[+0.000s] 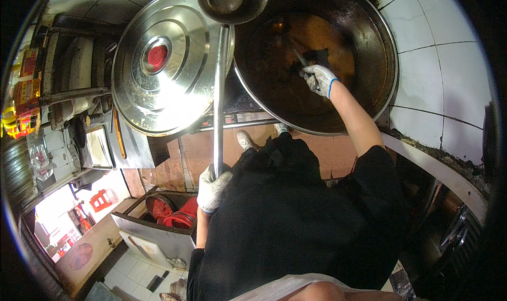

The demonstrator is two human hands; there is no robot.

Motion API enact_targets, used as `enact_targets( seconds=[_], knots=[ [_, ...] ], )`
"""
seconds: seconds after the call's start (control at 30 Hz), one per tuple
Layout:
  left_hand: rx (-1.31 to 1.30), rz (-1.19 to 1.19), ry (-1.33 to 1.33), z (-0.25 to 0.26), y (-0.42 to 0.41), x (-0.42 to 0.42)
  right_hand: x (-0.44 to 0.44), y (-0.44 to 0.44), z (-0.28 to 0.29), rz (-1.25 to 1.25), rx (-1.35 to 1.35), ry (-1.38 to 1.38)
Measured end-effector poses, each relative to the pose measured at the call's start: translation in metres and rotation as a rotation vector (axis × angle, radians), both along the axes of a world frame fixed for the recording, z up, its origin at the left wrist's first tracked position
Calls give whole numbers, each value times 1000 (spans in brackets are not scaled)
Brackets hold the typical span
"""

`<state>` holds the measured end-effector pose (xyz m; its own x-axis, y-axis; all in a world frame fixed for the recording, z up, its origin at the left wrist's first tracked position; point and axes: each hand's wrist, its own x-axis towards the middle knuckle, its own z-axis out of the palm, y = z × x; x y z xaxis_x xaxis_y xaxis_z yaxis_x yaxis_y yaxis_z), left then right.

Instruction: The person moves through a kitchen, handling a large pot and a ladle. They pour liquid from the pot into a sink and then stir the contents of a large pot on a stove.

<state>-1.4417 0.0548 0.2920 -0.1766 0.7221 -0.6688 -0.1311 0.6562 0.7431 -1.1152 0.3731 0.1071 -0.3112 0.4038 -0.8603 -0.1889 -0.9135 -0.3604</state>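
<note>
My left hand, in a whitish work glove, grips the end of a long metal handle. The handle runs up to a large round metal ladle, whose bowl is at the top of the view, between a shiny steel lid and a big dark wok. My right hand, gloved with a blue cuff edge, is over the inside of the wok, closed on a thin, blurred utensil; its kind cannot be told. Brownish liquid lies in the wok's bottom, with a dark patch near the hand.
White wall tiles border the wok at the right. At the left stand a metal counter with a wooden-handled tool and a rectangular tray. Lower left, red containers sit in an open cabinet beside a white board.
</note>
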Motion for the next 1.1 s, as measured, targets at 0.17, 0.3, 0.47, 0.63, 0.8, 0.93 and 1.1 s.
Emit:
enact_targets(
  seconds=[0.17, 0.3, 0.47, 0.63, 0.8, 0.93, 1.1],
  knots=[
    [8, -23, 23, -2, 0, -1, -2, 3, 4, -73, 46, -58],
    [5, -68, 58, -2, 3, -1, 8, 7, -15, -161, 6, -18],
    [-5, -76, 44, -8, 4, -3, 7, 10, -1, -290, -13, -57],
    [-30, -119, 32, -1, 15, -3, 24, 9, -5, -341, -23, 14],
    [15, -159, 55, -4, 21, -3, 36, 3, -10, -399, -69, 28],
    [10, -172, 36, -8, 28, -3, 42, -8, 2, -456, -84, 25],
    [84, -168, -32, -26, 45, 5, 57, -25, 10, -529, -36, 52]
  ],
)
